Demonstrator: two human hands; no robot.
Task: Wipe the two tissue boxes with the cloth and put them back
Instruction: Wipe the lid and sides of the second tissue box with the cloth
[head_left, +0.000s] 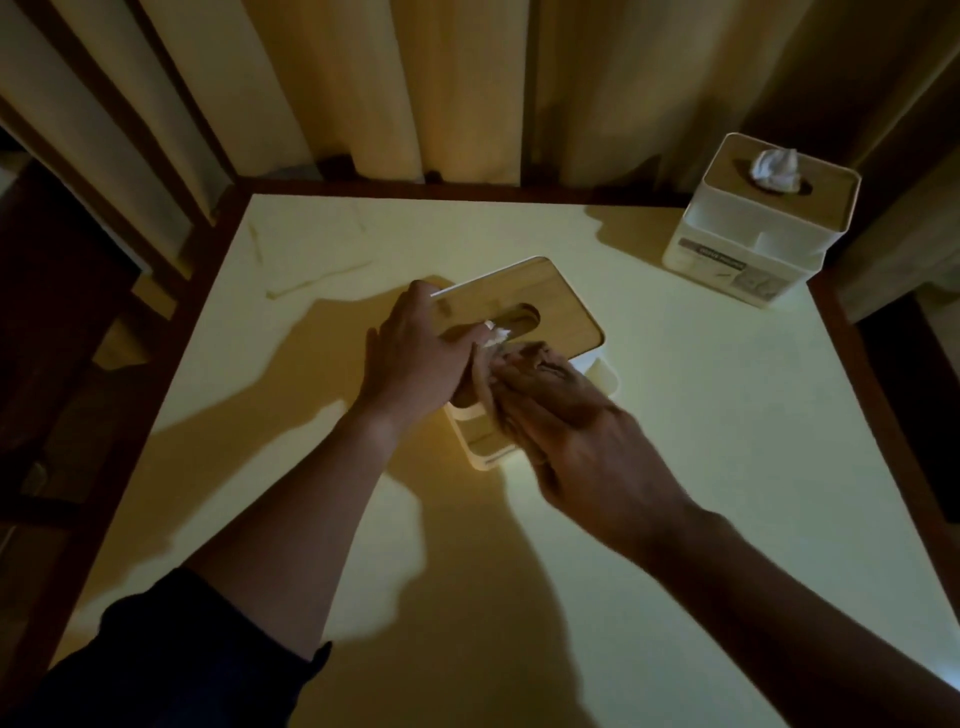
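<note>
A white tissue box with a wooden lid (540, 306) lies in the middle of the pale table (701, 467), a bit of white tissue showing at its slot. My left hand (415, 353) rests on the lid's near left part, fingers laid over it. My right hand (582, 431) presses a brownish cloth (511, 371) against the box's near edge; the cloth is mostly hidden under my fingers. A second, taller white tissue box (753, 223) with a wooden top and white tissue sticking out stands at the far right corner.
The table has a dark wooden rim (878, 395). Curtains (415, 88) hang right behind its far edge. Dark furniture stands to the left. Hard shadows of my arms fall across the table's left and near parts.
</note>
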